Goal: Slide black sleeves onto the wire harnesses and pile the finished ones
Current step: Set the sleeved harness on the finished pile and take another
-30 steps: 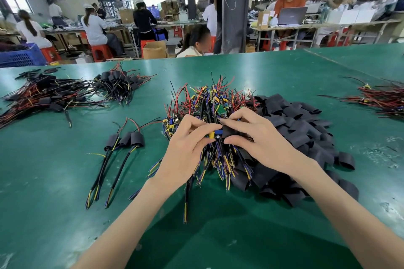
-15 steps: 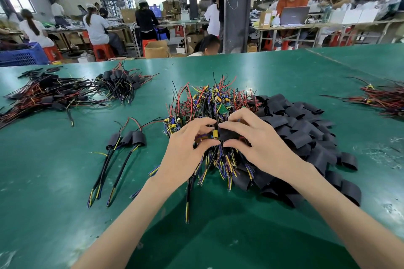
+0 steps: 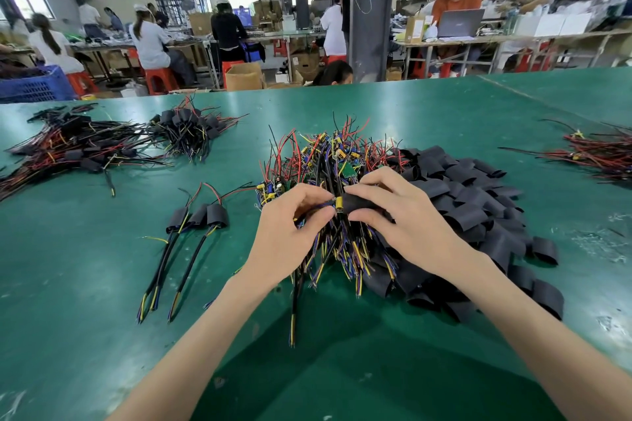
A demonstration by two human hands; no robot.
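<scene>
Both hands meet over the middle of the green table [image 3: 102, 284], just above the heap of bare wire harnesses [image 3: 325, 161]. The right hand [image 3: 403, 225] pinches a black sleeve [image 3: 355, 203] between thumb and forefinger, and the left hand [image 3: 294, 232] pinches the head of one wire harness [image 3: 339, 204] with curled fingertips. The sleeve lies with its long axis on the 9-to-3 line, its open mouth turned to 9 o'clock, touching the yellow part at the harness head. The harness head points to 3 o'clock, straight at that mouth, while its black cable hangs away toward 6 o'clock. So the coming move is, I judge, a short push along this one line, and the right hand is the nearer one to do it. The sleeve looks flat, matte and soft. How far the head already sits inside is hard to tell, because the fingers cover it. The loose sleeves [image 3: 478, 202] are piled at 3 o'clock from the hands. Three finished harnesses [image 3: 198, 215] lie at 9 o'clock, and a larger finished pile [image 3: 85, 147] at 10 o'clock.
</scene>
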